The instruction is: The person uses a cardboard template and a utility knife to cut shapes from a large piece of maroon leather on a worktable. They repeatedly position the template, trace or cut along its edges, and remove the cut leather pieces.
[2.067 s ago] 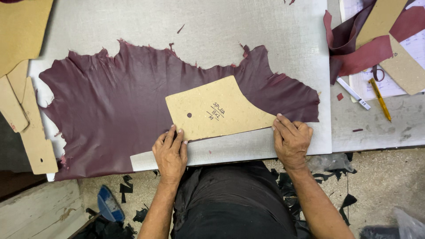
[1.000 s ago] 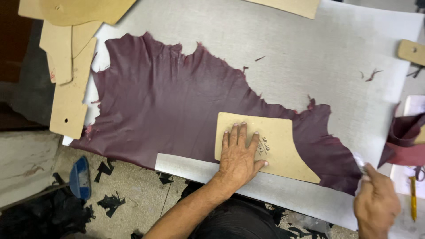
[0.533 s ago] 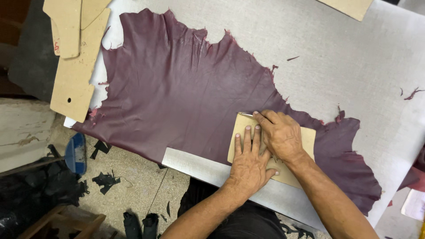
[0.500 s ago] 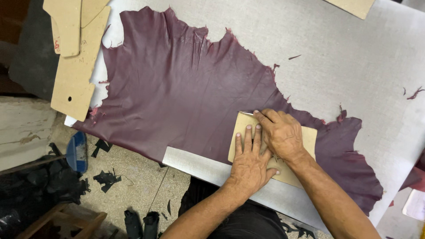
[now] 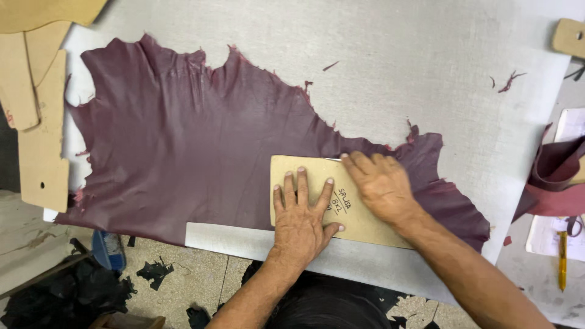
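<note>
On the hide near the counter edge, I press the template flat, left hand fingers spread, right hand at its top edge, holding something I cannot identify.

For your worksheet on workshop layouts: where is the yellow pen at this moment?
In the head view, the yellow pen lies at the far right edge, on white papers just below a folded maroon leather piece, well right of the right hand.

Left hand presses a tan cardboard pattern flat on maroon leather; right hand rests at its top edge.
</note>
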